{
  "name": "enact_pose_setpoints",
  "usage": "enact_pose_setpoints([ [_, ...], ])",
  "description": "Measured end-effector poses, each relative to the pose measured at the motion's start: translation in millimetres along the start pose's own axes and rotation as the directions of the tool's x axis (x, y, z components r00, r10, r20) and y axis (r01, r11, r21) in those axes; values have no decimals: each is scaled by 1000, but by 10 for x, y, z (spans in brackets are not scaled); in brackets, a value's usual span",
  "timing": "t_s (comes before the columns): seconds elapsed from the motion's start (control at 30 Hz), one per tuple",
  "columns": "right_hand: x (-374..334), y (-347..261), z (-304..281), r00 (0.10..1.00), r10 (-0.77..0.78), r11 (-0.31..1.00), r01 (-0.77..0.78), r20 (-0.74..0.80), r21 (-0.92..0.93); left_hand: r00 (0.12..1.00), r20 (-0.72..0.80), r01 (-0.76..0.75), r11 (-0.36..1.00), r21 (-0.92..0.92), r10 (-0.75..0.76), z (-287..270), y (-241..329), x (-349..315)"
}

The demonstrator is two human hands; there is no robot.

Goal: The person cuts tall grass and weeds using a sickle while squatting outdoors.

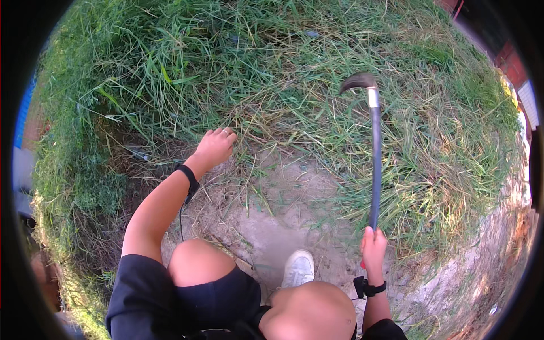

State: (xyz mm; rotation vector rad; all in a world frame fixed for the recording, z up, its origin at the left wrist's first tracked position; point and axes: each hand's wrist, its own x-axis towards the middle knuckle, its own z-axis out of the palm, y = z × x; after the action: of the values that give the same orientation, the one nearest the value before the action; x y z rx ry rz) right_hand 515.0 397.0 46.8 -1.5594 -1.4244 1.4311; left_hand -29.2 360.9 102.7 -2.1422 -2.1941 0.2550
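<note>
My right hand (373,247) is wrapped round the lower end of a long-handled sickle (376,153). Its dark handle stands nearly upright in the picture, a silver collar sits at the top, and the curved blade points left over the grass. A bit of red shows below my fist. At the near edge of the grass (255,73), my left hand (217,146) reaches down with its fingers curled and pressed together. A ring is on one finger. Whatever lies under those fingers is hidden by the back of the hand.
Bare, dusty soil (283,198) lies between my knees and the grass. Flattened, partly dry grass (436,187) spreads to the right, while taller green growth (85,130) stands left. My white shoe (298,269) is on the soil. A pale dirt slope (459,272) borders the right.
</note>
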Motion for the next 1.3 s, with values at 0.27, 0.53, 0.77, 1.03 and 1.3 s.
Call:
enact_pose_setpoints([
  [0.27,717,94,680,956,-191,793,284,223,-538,950,-72,306,951,38,-302,108,-410,-1140],
  [0.53,891,-107,-1290,972,-224,745,123,-73,-656,852,28,519,851,85,-523,77,-849,-1836],
  [0.77,470,-382,-1773,955,-297,621,208,18,-756,791,89,605,795,29,-605,162,-1248,-2032],
  [1.03,-203,-260,-1292,973,-215,839,229,87,-493,747,205,637,769,50,-632,944,-1720,-2328],
  [1.3,-545,-2335,681,968,-128,175,234,214,-956,523,-120,851,525,17,-844,985,-2812,-3436],
])
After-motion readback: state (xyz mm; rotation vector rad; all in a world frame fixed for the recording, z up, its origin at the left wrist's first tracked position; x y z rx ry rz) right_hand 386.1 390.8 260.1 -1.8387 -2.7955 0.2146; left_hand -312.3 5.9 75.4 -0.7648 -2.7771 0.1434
